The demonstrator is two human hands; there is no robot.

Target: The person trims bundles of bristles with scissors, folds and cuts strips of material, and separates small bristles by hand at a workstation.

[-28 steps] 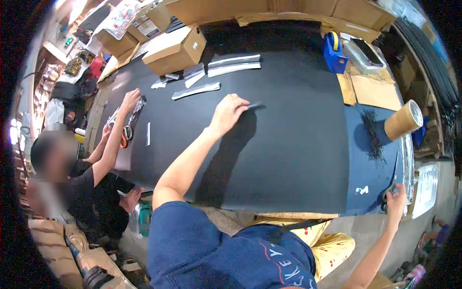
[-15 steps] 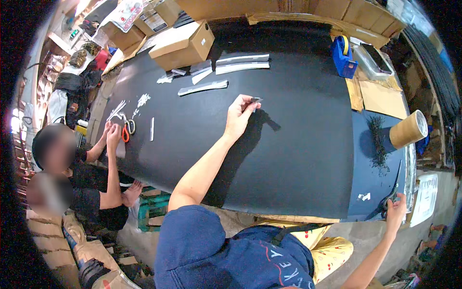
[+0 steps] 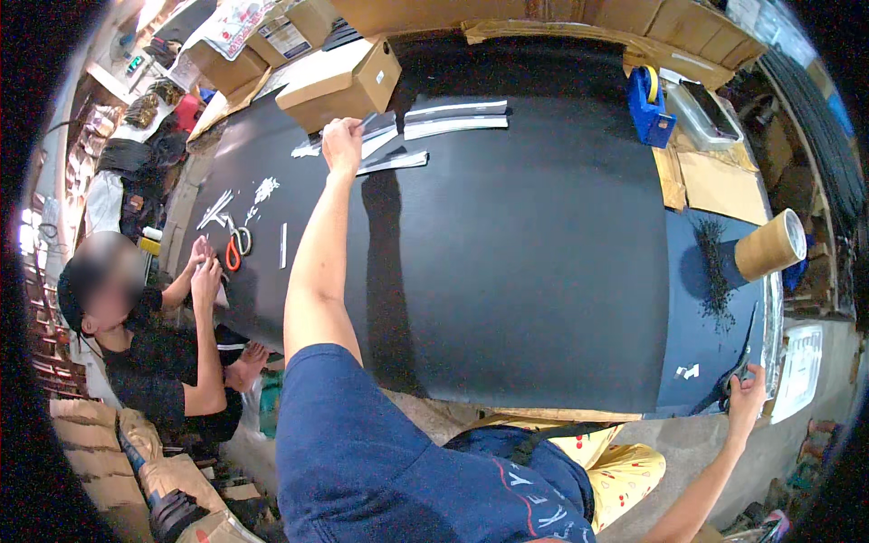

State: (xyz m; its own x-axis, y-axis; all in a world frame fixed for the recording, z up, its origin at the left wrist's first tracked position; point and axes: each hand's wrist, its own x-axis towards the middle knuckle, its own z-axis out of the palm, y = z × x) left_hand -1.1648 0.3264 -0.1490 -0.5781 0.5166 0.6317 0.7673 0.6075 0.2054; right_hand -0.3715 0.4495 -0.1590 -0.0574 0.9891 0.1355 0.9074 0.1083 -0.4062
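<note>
My left hand [image 3: 342,145] is stretched far over the black table, fingers closed, beside the grey-and-white strips near the cardboard box. A small dark strip [image 3: 369,118] shows at its fingertips, its far part hard to tell from the strips behind. At the table's near right corner my right hand [image 3: 746,391] grips dark-handled scissors [image 3: 751,339], blades pointing away from me. Small white pieces [image 3: 688,371] lie just left of the scissors. One pair of grey-and-white strips [image 3: 455,119] lies right of my left hand, and another strip [image 3: 398,161] is partly behind my wrist.
A co-worker's hands [image 3: 205,268] work at the table's left edge, near orange-handled scissors [image 3: 235,249] and white scraps [image 3: 262,192]. A cardboard box [image 3: 339,86] stands at the back. Rightward are a blue tape dispenser [image 3: 648,109], a cardboard tube [image 3: 768,244] and a dark heap of bits [image 3: 713,276].
My left hand has moved left and away from me, from mid-table to the strips by the box. My right hand stays with the scissors. The co-worker's hands have shifted slightly nearer.
</note>
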